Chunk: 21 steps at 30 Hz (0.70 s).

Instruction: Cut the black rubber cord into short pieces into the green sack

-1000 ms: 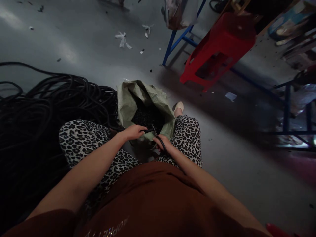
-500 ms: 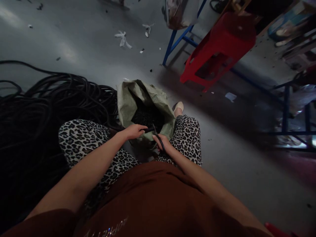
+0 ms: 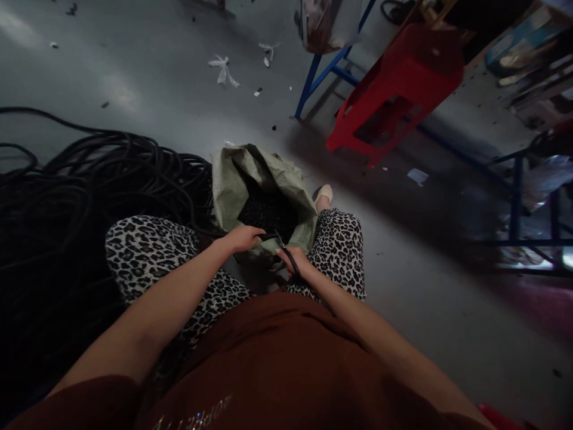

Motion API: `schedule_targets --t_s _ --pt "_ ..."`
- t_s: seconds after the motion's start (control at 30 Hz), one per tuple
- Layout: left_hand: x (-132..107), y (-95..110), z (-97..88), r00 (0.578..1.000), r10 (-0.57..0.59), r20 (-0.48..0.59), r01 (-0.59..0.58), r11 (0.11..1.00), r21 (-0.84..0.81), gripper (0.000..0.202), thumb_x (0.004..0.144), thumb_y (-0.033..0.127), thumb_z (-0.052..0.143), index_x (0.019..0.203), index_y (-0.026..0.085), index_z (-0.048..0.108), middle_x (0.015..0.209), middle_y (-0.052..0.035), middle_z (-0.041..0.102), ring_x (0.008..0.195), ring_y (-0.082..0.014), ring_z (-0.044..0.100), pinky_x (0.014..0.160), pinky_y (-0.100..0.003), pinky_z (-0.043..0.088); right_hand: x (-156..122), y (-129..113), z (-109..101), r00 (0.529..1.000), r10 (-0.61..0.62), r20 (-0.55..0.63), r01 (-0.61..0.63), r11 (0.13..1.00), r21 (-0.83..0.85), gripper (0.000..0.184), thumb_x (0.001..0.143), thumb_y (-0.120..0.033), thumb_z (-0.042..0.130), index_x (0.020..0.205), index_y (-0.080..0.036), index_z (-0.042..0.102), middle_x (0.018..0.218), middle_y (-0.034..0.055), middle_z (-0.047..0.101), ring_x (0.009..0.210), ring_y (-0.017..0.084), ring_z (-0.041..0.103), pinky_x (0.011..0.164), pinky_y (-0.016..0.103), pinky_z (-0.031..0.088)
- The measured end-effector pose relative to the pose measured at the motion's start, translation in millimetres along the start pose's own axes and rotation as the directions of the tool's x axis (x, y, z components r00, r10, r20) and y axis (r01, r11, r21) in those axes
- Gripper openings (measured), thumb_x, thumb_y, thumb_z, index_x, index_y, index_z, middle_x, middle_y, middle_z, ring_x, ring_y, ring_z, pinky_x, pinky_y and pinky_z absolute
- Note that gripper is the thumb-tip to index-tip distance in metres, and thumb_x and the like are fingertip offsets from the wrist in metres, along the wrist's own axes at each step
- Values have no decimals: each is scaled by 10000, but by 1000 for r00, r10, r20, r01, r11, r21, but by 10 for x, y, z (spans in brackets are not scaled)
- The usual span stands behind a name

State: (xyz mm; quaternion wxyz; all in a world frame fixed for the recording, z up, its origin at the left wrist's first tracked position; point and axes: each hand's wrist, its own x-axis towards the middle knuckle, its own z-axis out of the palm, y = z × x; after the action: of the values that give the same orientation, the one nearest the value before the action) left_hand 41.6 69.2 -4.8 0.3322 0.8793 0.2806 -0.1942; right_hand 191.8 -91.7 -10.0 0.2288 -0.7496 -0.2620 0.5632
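My left hand (image 3: 244, 238) is closed on a black rubber strip (image 3: 268, 236), whose end pokes out to the right of the fingers. Black-handled scissors (image 3: 290, 260) are gripped in my right hand (image 3: 295, 261), with their blades at the strip's end. Both hands are above the near rim of a pale green woven sack (image 3: 230, 185). Small dark pieces (image 3: 268, 209) lie inside the sack; shadow hides their detail. The sack stands between my knees.
A large heap of black cord or tubing (image 3: 134, 173) spreads over the floor at left. A red plastic stool (image 3: 398, 89) and a blue metal frame (image 3: 308, 83) stand at the upper right. Scraps of white plastic (image 3: 222, 70) litter the grey floor.
The scissor blades have drawn closer together at the strip. Both hands stay in almost the same place over the sack.
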Motion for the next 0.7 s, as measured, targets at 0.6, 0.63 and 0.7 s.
schedule_targets --t_s 0.6,0.63,0.7 --pt "46 -21 -40 998 -40 -41 33 987 -155 426 876 240 529 1292 230 618 1229 -28 682 1104 -190 635 926 -225 466 -95 -186 -41 992 44 115 -41 999 -26 321 959 -444 509 990 -135 591 562 2 547 411 135 531 363 205 404" --pt "48 -19 -37 999 -36 -36 30 988 -152 424 876 242 530 1290 233 620 1218 -26 688 1097 -188 638 922 -224 468 -88 -186 -40 992 51 114 -49 999 -20 324 956 -450 511 999 -139 591 563 5 548 413 139 531 368 212 412" --pt "46 -13 -35 999 -30 -23 27 988 -149 417 878 246 531 1284 239 625 1179 -19 706 1067 -184 650 908 -220 472 -78 -191 -35 992 56 116 -55 998 -12 337 949 -468 516 1009 -144 590 559 6 548 409 143 527 373 222 423"
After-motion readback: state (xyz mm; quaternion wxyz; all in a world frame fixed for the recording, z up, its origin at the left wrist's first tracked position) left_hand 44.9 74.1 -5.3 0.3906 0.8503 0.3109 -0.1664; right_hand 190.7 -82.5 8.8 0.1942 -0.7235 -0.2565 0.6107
